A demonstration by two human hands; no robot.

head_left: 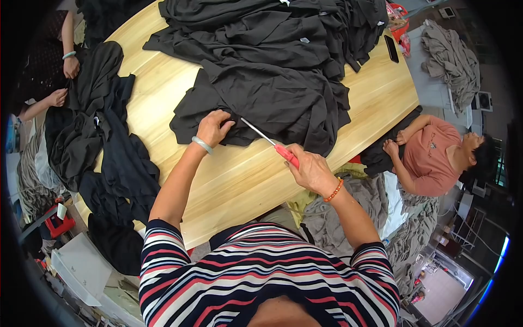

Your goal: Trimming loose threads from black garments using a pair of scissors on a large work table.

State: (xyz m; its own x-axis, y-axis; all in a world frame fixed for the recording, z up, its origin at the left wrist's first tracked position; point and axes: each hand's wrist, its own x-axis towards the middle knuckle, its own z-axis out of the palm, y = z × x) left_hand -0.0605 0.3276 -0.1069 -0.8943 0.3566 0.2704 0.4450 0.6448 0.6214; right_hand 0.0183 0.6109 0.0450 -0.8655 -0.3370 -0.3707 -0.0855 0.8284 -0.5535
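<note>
A dark garment (278,103) lies rumpled on the wooden table in front of me. My left hand (213,128), with a pale bangle at the wrist, pinches the near left edge of this garment; the fingertips are partly hidden by cloth. In my right hand (312,170), which wears an orange bead bracelet, is a screwdriver (285,154) with a red handle and a long thin metal shaft. The shaft slants up and left, its tip at the cloth just right of my left hand. Whether the tip touches the fabric, I cannot tell.
More dark garments (261,38) are heaped at the table's far side, others (122,152) along its left edge. A phone-like black slab (391,49) lies far right. One co-worker (436,152) handles dark cloth at the right, another's hands (65,82) hold fabric at the left.
</note>
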